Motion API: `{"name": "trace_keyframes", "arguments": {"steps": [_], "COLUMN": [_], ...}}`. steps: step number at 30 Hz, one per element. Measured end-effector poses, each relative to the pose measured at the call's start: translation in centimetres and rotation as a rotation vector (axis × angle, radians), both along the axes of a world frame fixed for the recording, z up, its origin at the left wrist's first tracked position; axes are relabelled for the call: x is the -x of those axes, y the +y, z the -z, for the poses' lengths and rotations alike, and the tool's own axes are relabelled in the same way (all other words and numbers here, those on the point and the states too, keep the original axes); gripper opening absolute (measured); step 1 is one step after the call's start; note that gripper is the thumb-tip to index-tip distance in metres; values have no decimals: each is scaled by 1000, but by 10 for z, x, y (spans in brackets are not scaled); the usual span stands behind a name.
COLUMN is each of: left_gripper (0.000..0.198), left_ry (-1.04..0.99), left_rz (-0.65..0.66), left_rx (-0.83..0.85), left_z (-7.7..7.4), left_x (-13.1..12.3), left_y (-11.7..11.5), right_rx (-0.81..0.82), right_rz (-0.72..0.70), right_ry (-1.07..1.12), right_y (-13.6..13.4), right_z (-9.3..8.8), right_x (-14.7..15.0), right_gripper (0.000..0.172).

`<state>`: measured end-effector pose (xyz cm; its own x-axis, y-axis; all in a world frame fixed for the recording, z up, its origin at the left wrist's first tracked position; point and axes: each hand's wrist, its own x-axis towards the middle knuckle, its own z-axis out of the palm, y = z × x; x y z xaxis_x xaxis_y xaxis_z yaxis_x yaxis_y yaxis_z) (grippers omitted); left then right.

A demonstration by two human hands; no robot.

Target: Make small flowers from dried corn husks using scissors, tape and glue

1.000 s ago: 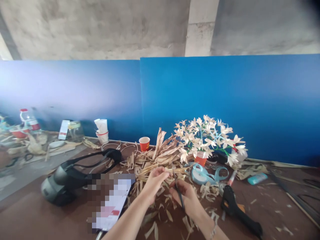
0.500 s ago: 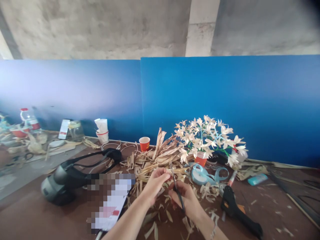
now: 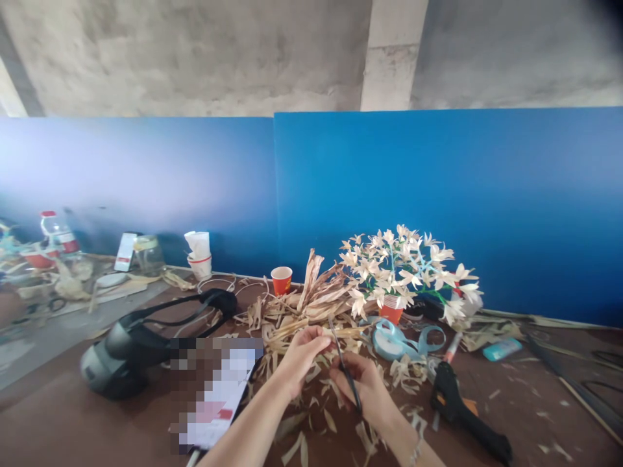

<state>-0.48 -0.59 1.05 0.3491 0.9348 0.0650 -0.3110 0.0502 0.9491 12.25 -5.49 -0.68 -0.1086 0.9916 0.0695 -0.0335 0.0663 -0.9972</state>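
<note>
My left hand (image 3: 302,358) is closed in a pinch, thumb against fingers, at the front of the husk pile. What it pinches is too small and pale to make out. Just to its right, my right hand (image 3: 367,386) is wrapped round dark-handled scissors (image 3: 351,384), their blades pointing up and away beside my left fingertips. Dried corn husks (image 3: 324,295) are heaped behind both hands, and cut husk scraps (image 3: 329,420) lie below and around them. Pale husk flowers (image 3: 403,263) on green and blue stems stand in a red paper cup (image 3: 390,310) behind my right hand.
A black glue gun (image 3: 462,412) and light blue ribbon roll (image 3: 389,340) lie right of my hands. To the left are a phone with its screen lit (image 3: 224,395) and a black-and-grey headset (image 3: 121,353). Another red cup (image 3: 281,281) stands behind the husks, before a blue partition (image 3: 438,175).
The scissors' blade tips have shifted very slightly to the left, near my left fingertips. Both hands are almost where they were, and the objects on the table have not moved.
</note>
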Motion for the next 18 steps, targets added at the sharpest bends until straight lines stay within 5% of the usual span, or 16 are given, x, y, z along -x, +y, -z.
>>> {"name": "trace_keyframes", "arguments": {"steps": [18], "left_gripper": [13], "left_ry": [-24], "left_rz": [60], "left_rx": [33], "left_z": [-3], "left_x": [7], "left_y": [4], "right_rx": [-1], "right_rz": [-23], "right_ry": [-76], "right_y": [0], "right_z": [-2], "right_x": [-5], "right_gripper": [27]}}
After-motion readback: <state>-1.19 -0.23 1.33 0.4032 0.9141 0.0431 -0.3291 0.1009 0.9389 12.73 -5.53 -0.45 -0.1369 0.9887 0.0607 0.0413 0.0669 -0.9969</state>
